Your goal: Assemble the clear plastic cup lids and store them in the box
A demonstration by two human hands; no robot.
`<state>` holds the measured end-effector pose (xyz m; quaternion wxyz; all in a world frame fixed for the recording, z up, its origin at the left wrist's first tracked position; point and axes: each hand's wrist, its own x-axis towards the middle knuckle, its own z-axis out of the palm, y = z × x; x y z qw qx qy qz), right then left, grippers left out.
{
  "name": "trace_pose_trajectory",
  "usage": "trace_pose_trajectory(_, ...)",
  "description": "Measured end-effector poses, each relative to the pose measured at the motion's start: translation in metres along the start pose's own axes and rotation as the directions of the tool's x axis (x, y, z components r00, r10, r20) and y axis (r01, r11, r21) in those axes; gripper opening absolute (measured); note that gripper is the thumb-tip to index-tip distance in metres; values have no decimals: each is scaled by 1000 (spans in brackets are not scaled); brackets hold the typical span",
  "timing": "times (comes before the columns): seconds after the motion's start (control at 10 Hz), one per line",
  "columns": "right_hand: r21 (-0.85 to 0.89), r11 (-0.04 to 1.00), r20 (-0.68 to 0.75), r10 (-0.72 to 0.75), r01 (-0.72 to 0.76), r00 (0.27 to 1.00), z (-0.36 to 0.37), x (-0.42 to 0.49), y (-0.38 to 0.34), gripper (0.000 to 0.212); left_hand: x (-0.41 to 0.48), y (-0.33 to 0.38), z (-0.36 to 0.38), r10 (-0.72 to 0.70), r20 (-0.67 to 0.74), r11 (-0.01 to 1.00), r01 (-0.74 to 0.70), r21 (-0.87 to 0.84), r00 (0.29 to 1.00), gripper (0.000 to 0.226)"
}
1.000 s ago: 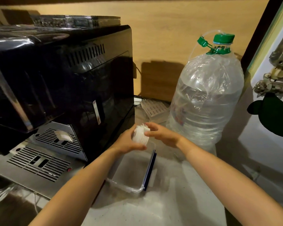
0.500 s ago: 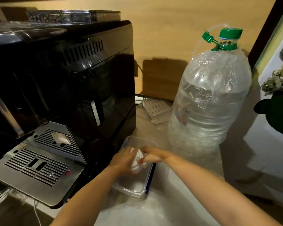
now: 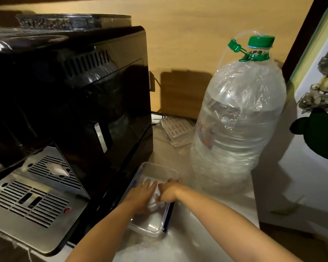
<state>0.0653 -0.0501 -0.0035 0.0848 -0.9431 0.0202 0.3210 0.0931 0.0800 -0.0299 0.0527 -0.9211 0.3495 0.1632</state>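
Observation:
A clear plastic box point(image 3: 160, 169) with a blue edge sits on the pale counter, right beside the black coffee machine. Both my hands are down inside it. My left hand point(image 3: 140, 195) lies flat over a stack of clear cup lids point(image 3: 153, 202), fingers pointing to the back. My right hand point(image 3: 168, 190) is curled on the stack's right side, its fingers pinching the lids. Most of the stack is hidden under my hands, and only a whitish patch shows between them.
The black coffee machine point(image 3: 74, 103) with its steel drip tray point(image 3: 32, 201) fills the left. A large water bottle point(image 3: 239, 125) with a green cap stands right of the box. A white slotted part point(image 3: 177, 127) lies at the back. A white fridge point(image 3: 311, 167) bounds the right.
A second ago I held the lid stack in the air above the box. Both hands have since lowered it into the box and pushed further toward the bottom.

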Motion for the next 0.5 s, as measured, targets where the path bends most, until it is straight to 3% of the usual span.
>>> trace_pose_trajectory(0.1,-50,999,-25,10,-11,1000,2,0,0,60,1,1,1,8,16,1000,-9,17,1000,85)
trace_pose_trajectory(0.3,-96,995,-58,5,-11,998,2,-6,-1,61,2,0,2,0,117,1000,-1,9,993,107)
trace_pose_trajectory(0.5,-21,1000,-213,-14,9,977,-8,-24,0,63,7,1,-16,5,89,998,-12,68,996,95)
